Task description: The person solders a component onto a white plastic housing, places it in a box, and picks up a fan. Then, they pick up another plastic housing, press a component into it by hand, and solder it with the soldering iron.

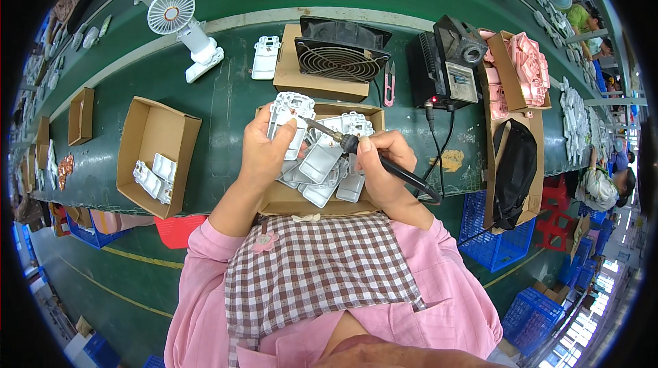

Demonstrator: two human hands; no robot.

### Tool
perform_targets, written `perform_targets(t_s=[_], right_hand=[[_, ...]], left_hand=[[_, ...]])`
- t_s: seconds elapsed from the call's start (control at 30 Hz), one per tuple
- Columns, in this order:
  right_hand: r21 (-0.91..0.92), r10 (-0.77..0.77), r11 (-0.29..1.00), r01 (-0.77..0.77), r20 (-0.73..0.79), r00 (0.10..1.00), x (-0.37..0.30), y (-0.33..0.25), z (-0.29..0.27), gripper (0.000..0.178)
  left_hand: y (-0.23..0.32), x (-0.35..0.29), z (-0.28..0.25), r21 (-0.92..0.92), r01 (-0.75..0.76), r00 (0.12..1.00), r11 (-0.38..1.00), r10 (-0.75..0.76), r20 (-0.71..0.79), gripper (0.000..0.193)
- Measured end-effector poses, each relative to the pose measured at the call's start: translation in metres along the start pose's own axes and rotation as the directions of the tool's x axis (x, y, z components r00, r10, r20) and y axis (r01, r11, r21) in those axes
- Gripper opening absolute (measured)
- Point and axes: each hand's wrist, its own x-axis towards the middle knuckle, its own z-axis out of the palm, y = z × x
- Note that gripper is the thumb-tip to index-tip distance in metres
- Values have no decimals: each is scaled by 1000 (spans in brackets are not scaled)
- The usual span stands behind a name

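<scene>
In my left hand [264, 145] is a white plastic housing [293, 109], tilted up over an open cardboard box [370, 113]. My right hand [385, 169] grips a soldering iron [351, 144] by its black handle, the cord trailing off to the right. The iron's thin metal tip reaches the upper part of the housing, close to my left thumb; whether it touches cannot be made out. Below both hands, several loose white plastic housings [321, 162] lie in the box. Beyond it, another white housing [266, 58] rests flat on the green bench.
A black cooling fan [340, 59] stands on cardboard at the back. Right of it are pink-handled tweezers [389, 85], a black soldering station [445, 59] and a box of pink parts [524, 66]. Leftward stand a white handheld fan [188, 28] and a cardboard box [161, 121] holding white parts.
</scene>
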Motion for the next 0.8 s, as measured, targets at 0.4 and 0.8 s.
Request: perform_targets(t_s=[0.4, 0.8], right_hand=[[8, -22, 1000, 22, -2, 1000, 1, 2, 2, 13], [2, -8, 1000, 8, -5, 1000, 1, 1, 3, 13]], left_hand=[[2, 0, -1, -32, 21, 1000, 999, -21, 18, 21], [3, 0, -1, -34, 18, 1000, 999, -17, 18, 22]])
